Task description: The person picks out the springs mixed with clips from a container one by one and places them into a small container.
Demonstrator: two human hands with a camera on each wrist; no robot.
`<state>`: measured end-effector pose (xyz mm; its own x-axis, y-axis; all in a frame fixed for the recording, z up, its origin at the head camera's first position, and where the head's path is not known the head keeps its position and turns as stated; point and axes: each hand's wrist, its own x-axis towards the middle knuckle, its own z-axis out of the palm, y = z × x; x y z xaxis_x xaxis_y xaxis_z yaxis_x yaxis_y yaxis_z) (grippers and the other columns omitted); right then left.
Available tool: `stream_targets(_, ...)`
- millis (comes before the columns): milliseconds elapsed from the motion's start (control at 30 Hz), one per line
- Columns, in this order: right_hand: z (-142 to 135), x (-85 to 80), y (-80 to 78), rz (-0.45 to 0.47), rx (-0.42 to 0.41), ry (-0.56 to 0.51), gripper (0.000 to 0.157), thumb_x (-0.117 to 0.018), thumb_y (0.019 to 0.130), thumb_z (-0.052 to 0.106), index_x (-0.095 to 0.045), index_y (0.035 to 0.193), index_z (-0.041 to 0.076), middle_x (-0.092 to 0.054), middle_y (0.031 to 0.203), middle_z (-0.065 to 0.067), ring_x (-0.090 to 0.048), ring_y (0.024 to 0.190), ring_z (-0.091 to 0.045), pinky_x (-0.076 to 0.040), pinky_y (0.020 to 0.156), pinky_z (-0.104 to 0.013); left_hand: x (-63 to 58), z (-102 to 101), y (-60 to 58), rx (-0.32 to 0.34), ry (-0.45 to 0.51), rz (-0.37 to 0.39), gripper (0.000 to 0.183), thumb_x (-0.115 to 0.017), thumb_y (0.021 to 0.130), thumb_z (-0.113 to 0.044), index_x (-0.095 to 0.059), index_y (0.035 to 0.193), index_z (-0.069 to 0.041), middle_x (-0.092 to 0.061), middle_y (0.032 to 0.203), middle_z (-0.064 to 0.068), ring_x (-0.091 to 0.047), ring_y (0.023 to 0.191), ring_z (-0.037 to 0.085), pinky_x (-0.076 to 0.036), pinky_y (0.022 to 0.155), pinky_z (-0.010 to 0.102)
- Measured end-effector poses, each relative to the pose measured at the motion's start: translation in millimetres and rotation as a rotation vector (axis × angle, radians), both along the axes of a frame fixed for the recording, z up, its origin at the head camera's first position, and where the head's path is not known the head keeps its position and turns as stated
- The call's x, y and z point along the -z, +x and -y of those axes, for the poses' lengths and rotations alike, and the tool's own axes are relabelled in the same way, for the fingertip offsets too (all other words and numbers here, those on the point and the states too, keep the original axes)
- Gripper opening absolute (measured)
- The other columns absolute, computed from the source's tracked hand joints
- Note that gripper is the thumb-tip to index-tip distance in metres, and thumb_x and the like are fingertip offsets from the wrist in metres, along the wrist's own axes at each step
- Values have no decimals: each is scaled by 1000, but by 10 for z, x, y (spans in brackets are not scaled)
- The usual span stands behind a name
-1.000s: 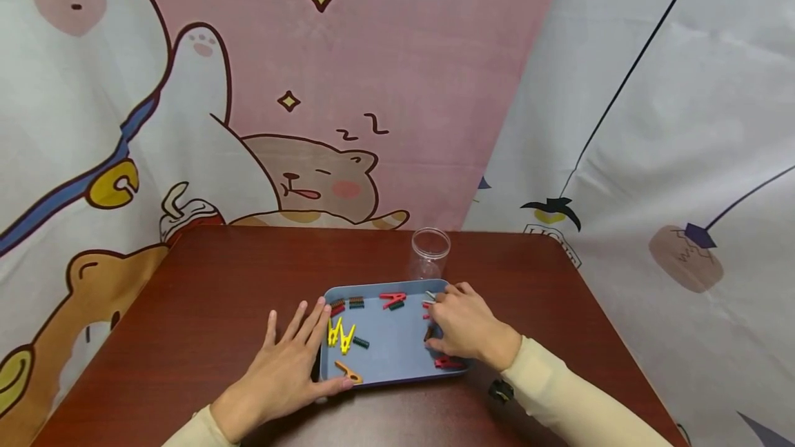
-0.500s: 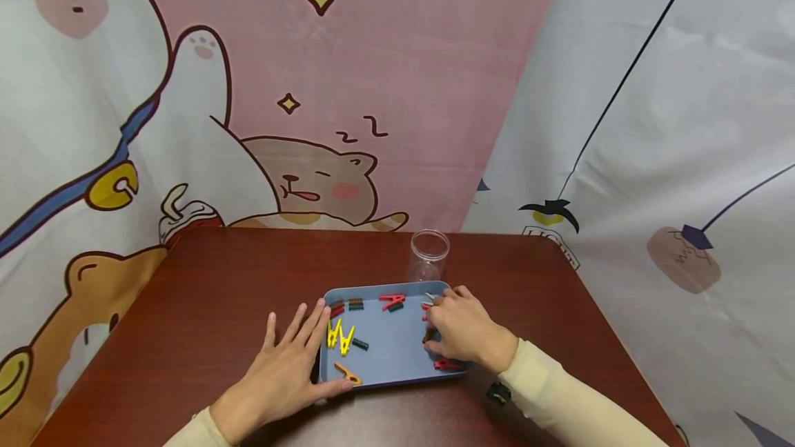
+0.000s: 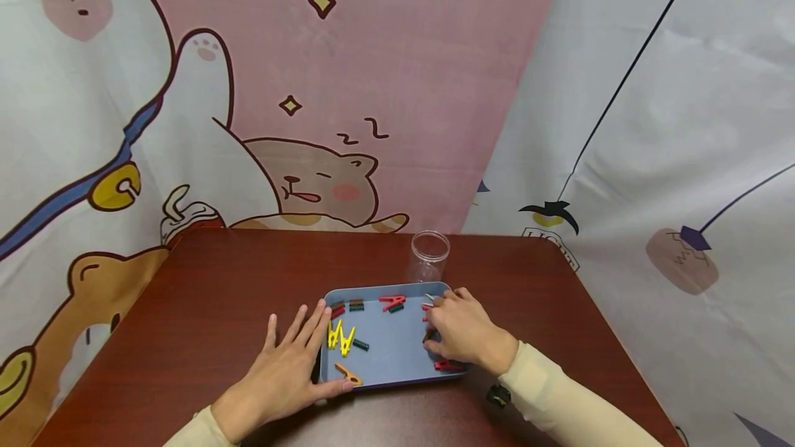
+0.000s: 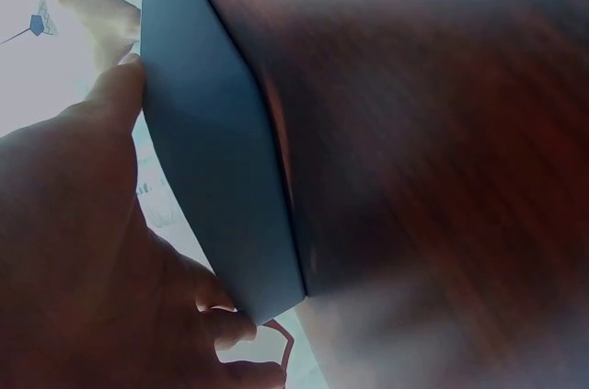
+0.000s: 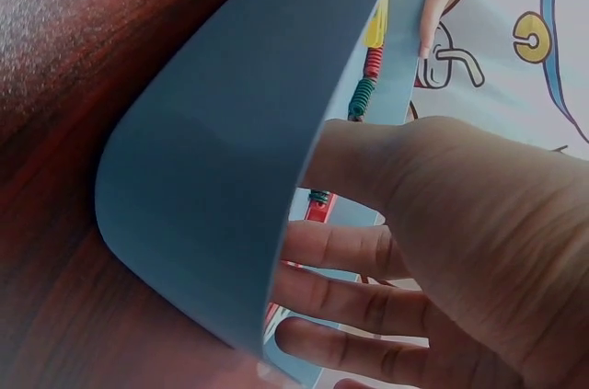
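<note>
two bare hands in pale sleeves are at a blue-grey tray [image 3: 397, 354] on a dark red-brown table [image 3: 267, 267]. the left hand [image 3: 279, 371] is spread wide with straight fingers, its thumb touching the tray's near rim and its fingertips at the end rim; it is curled round nothing. the right hand [image 3: 468, 331] reaches into the tray's other end, fingers bent. a small dark piece [image 3: 428, 335] shows at its thumb and forefinger; whether they pinch it, i cannot tell, since the tray wall hides the fingertips in the right wrist view.

just inside the left fingers lie two yellow clips [image 3: 346, 343], with a green spring [image 3: 360, 345] beside them. an orange clip [image 3: 348, 373] lies by the left thumb tip. brown springs [image 3: 356, 305] sit near the left fingertips. between the hands, toward the far wall, is a red clip [image 3: 391, 301]. a clear jar [image 3: 428, 257] stands upright beyond the tray, ahead of the right hand.
</note>
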<state>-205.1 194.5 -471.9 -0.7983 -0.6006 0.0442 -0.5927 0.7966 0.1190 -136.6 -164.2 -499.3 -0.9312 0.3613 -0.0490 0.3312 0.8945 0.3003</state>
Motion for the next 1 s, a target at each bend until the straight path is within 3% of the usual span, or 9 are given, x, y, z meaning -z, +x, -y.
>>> stream_targets(500, -38, 25, 56, -61, -9, -38, 27, -98, 89, 47, -89, 95, 22, -81, 98, 2, -69, 96, -21, -57, 96, -49, -23, -9, 8, -4, 5, 23, 137, -62, 92, -102, -21, 188, -14, -15, 199, 5, -19, 183, 47, -5, 136, 92)
stream_targets(700, -60, 15, 75, -50, 4, -97, 25, -98, 90, 43, -91, 101, 22, -84, 105, 0, -70, 101, -22, -59, 102, -53, -8, -2, 8, -4, 12, 26, 138, -62, 91, -102, -21, 188, -14, -14, 199, 5, -18, 183, 47, -4, 136, 92)
stream_targets(1000, -135, 0, 48, -106, 19, -178, 28, -98, 89, 41, -85, 102, 20, -78, 103, 3, -65, 100, -20, -59, 108, -56, 11, 7, -19, 2, 30, 22, 136, -63, 92, -101, -21, 188, -14, -12, 199, 5, -18, 183, 48, -4, 135, 93)
